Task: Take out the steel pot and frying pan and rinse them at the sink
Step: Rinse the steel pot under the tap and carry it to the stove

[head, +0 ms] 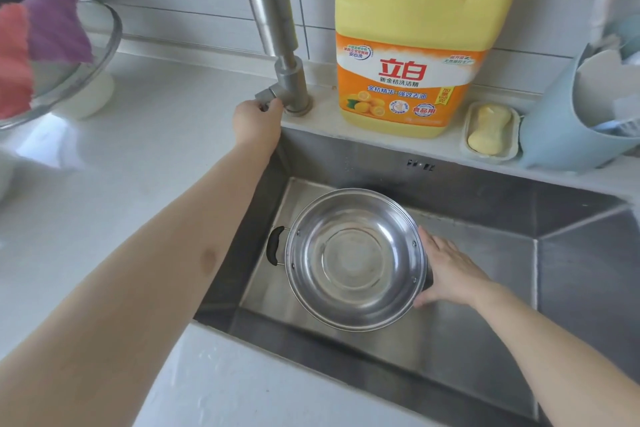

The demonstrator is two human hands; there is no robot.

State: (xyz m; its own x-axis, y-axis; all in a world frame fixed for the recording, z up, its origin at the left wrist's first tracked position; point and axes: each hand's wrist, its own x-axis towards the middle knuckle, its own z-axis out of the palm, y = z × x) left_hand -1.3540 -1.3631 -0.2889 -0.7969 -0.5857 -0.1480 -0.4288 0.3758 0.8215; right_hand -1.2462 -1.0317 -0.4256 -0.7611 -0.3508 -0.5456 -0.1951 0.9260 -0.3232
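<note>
brushed steel meets the fingers of the left hand (257, 123), which curl around the short lever (268, 96) at the base of the faucet (273, 23); the grip reads as a pinch on the lever. the right hand (446, 271) lies against the far side of the steel pot (356, 258), thumb below and fingers spread along the wall near the rim; whether they wrap the right handle cannot be told, since that handle is hidden behind the hand.

step in hand, as judged: starting the water for the rinse. no stream is visible and the pot interior looks dry. the next move calls for turning the lever while the right hand keeps the pot steady, and probably shifting the pot toward the spout, whose outlet is out of view.

the pot is round, shallow-walled and mirror-polished, with riveted fittings and a black loop handle (275, 246) on its left. it sits in the sink (571, 253), a rectangular satin-steel basin with creased drainage lines. the frying pan is not in view.

on the ledge behind stand a yellow plastic detergent jug (412, 46) and a bar of soap (489, 129) in a pale dish. the counter (138, 149) is smooth and white.
</note>
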